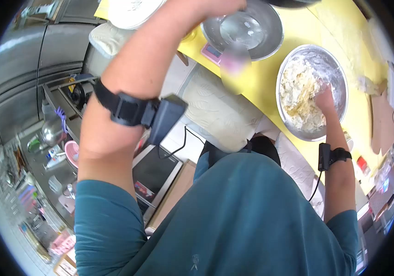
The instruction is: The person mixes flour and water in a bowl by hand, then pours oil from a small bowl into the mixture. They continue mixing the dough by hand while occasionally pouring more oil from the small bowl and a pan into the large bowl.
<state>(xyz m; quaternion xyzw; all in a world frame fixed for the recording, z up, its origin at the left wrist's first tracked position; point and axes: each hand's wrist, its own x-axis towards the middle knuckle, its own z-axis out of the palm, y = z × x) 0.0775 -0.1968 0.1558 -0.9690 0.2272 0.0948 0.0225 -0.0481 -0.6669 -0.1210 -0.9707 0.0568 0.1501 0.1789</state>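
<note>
My right hand [324, 97] is inside a large metal bowl [341, 73], closed against shaggy, pale dough [303, 94]. Loose flour coats part of the bowl's inner wall. At the top edge of the view, my left hand [224, 6] reaches over a second metal bowl [277, 39], which has a little whitish residue at its bottom. The fingers of that hand are partly cut off and blurred, so their grip does not show. Beside the second bowl lies a pink kitchen scale [211, 54]. A blurred pink and yellow shape [235, 69] hides part of the table edge.
Both bowls stand on a yellow tabletop [263, 76]. A white round lid or plate [132, 13] is at the upper left, and a dark rounded object [293, 2] at the top. Padded chairs [215, 106] line the table edge. A cluttered counter [45, 175] lies left.
</note>
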